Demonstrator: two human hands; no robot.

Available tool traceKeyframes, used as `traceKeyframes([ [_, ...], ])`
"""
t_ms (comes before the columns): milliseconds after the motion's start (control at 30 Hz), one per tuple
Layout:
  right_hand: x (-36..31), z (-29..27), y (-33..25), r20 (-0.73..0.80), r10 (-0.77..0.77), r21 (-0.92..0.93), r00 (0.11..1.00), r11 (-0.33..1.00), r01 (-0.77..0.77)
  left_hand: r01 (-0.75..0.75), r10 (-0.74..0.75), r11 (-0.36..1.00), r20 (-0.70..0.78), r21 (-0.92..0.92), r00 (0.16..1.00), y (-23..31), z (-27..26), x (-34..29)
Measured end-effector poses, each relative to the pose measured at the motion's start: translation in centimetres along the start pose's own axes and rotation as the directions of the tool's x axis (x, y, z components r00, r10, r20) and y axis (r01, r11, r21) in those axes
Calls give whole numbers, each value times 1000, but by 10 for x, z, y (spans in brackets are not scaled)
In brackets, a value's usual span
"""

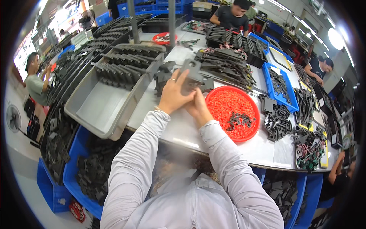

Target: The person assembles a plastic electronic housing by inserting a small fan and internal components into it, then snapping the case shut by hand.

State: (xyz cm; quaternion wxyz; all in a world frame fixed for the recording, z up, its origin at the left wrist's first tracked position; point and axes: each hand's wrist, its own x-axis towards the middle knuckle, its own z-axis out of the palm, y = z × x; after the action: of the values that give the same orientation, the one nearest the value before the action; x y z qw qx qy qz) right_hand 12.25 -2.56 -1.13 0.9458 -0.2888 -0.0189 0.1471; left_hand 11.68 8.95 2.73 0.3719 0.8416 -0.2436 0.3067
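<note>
Over the white worktable (167,128), my left hand (173,93) is closed on a dark grey plastic part (193,68), a flat piece with a hole near its upper end. My right hand (199,105) grips the same part from its lower right side; some of its fingers are hidden behind it. More dark plastic parts (162,76) lie just left of my hands, and a stack of long black parts with wires (228,63) is behind them. Right of my right hand stands a red round tray (259,120) of small orange-red pieces (225,103), with several small black pieces (242,121) on top.
To the left, a grey tub (106,103) holds rows of black parts (118,72). A blue tray (271,89) and loose black parts (276,120) lie on the right. Blue bins (74,168) sit below the table edge. Co-workers (232,17) are at surrounding benches.
</note>
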Motion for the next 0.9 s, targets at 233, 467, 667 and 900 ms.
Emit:
traceKeyframes([
  [233, -21, -7, 2, -352, -127, -169, 927, 983, 71, 105, -121, 967, 57, 230, 991, -61, 29, -5],
  [467, -135, 18, -18, -170, 15, -234, 985, 971, -56, 43, -84, 961, 142, 273, 986, -43, 16, -19],
  [667, -247, -41, -51, 176, -340, -875, 924, 375, 305, -100, 70, 957, 118, 271, 991, -13, 17, 23],
  [900, -281, -104, -77, 351, -594, -936, 724, -242, 256, 9, -194, 840, 284, 543, 939, -38, 89, 95],
])
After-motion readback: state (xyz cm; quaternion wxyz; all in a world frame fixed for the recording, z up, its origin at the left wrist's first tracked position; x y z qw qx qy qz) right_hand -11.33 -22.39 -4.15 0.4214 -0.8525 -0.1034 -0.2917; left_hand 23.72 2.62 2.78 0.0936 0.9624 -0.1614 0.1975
